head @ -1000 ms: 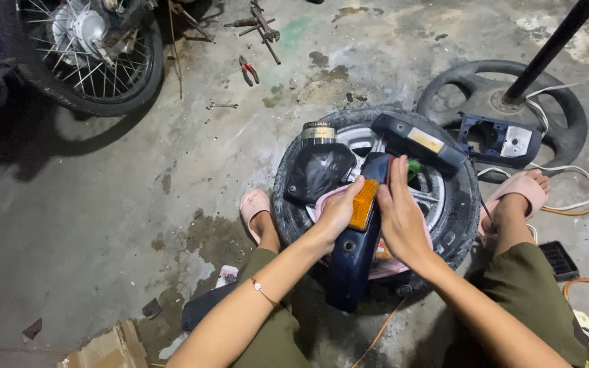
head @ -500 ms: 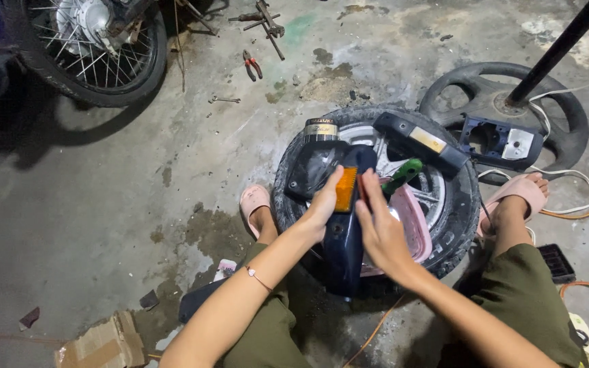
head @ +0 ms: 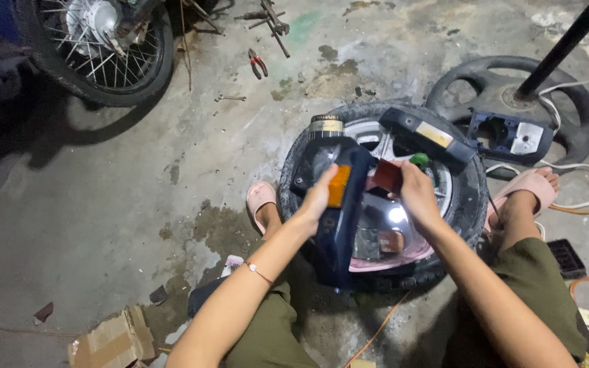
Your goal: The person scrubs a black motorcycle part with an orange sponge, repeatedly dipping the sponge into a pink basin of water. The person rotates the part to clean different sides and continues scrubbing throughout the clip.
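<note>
A dark blue plastic vehicle panel (head: 341,225) with an orange reflector (head: 339,186) stands on edge over a small tyre with a silver rim (head: 461,204). My left hand (head: 318,197) grips the panel's upper edge beside the reflector. My right hand (head: 417,194) holds a small dark red lens piece (head: 388,175) just to the right of the panel. Behind it, a shiny reflector housing (head: 383,228) rests in a pink basin inside the rim. A green-handled tool (head: 418,159) pokes up near my right hand.
A black panel with a yellow label (head: 424,136) lies across the tyre's top. Another wheel (head: 512,95) with a blue part (head: 509,136) sits at right beside a black pole (head: 560,48). A spoked motorcycle wheel (head: 103,48) stands top left. Pliers (head: 258,63) and cardboard (head: 114,337) lie on the concrete floor.
Both hands were pressed together on the panel near the reflector. Now my right hand has come away to the right with a red lens piece, uncovering the shiny housing.
</note>
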